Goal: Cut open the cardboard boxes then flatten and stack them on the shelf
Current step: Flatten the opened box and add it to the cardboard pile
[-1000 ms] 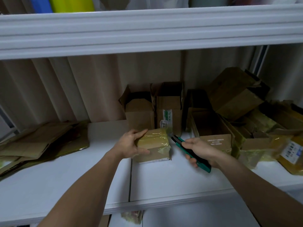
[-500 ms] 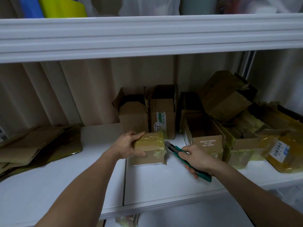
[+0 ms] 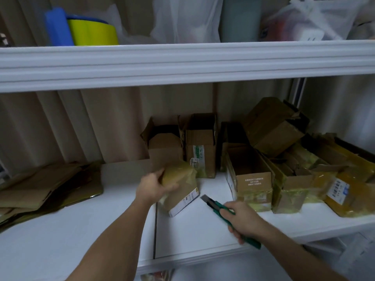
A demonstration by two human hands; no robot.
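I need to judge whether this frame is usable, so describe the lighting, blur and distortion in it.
Head view: dim, flat light, the boxes at the back sit in shade under the upper shelf. Head view: motion blur smears the left hand and the taped box it grips; the right hand with the green cutter is sharper. Head view: wide-angle lens bows the shelf edges.

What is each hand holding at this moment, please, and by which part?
Left hand grips the taped cardboard box by its upper left end; right hand grips the green utility knife by its handle.
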